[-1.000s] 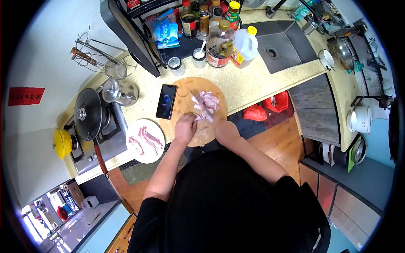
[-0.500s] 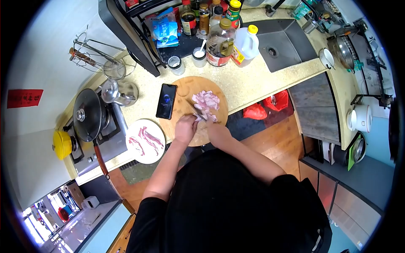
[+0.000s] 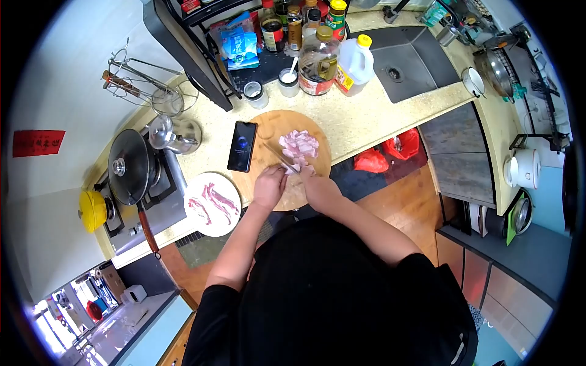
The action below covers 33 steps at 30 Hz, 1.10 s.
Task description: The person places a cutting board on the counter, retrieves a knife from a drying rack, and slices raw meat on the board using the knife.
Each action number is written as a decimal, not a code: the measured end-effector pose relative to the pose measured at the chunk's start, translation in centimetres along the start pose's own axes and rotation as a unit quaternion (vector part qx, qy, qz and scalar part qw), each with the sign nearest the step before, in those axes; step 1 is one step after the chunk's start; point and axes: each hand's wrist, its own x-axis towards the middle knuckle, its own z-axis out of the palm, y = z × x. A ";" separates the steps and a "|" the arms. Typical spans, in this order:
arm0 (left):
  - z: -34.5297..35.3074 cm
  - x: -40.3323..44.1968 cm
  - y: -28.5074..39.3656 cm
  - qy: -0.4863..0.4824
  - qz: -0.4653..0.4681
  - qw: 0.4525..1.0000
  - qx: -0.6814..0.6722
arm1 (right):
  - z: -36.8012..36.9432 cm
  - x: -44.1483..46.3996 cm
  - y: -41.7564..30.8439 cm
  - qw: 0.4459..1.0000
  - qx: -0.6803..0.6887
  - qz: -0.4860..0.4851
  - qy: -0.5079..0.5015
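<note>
My right hand (image 3: 320,191) is closed around a knife (image 3: 278,156), its handle hidden and its blade pointing up and left over the round wooden cutting board (image 3: 267,122). My left hand (image 3: 268,187) is beside the blade, fingers curled and pressed on a small piece of pale pink meat that they mostly cover. Past the blade lies a pile of sliced meat (image 3: 299,144) on the board. A white plate (image 3: 229,189) with strips of raw meat (image 3: 218,202) sits left of my left hand. A dark phone (image 3: 242,146) lies at the board's left edge.
Behind the board stand two small jars (image 3: 255,95), a large glass jar (image 3: 319,61) and a yellow-capped jug (image 3: 354,66). To the left, a lidded wok (image 3: 131,168) sits on the stove, its handle toward the front. A sink (image 3: 421,67) is at the back right.
The knife's blade tip has shifted slightly to the left over the board. Both hands stay almost in place, and the whole view has moved a little.
</note>
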 end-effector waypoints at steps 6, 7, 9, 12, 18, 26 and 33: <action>0.5 0.3 -0.4 -0.020 -0.014 0.999 0.022 | -1.0 -1.8 -0.3 0.997 -0.027 0.014 -0.065; 0.5 0.4 -0.5 -0.023 -0.017 0.999 0.025 | -1.2 -2.4 -0.1 0.997 -0.028 0.017 -0.075; 0.5 0.5 -0.5 -0.042 -0.017 0.998 0.033 | -1.6 -2.8 -0.2 0.995 -0.033 0.027 -0.091; 0.2 0.6 -0.4 -0.059 -0.008 0.997 0.043 | -1.1 -2.4 -0.2 0.996 -0.026 0.021 -0.084; 0.5 0.0 -0.8 -0.052 -0.022 0.998 0.036 | 3.4 4.6 -1.1 0.998 0.013 -0.031 0.049; 1.0 -0.3 0.2 -0.035 -0.040 0.997 0.058 | 2.9 0.9 0.0 0.999 0.034 0.008 -0.012; 0.9 -0.2 -0.1 -0.017 -0.056 0.998 0.021 | 3.9 1.3 0.6 0.999 0.036 -0.006 0.038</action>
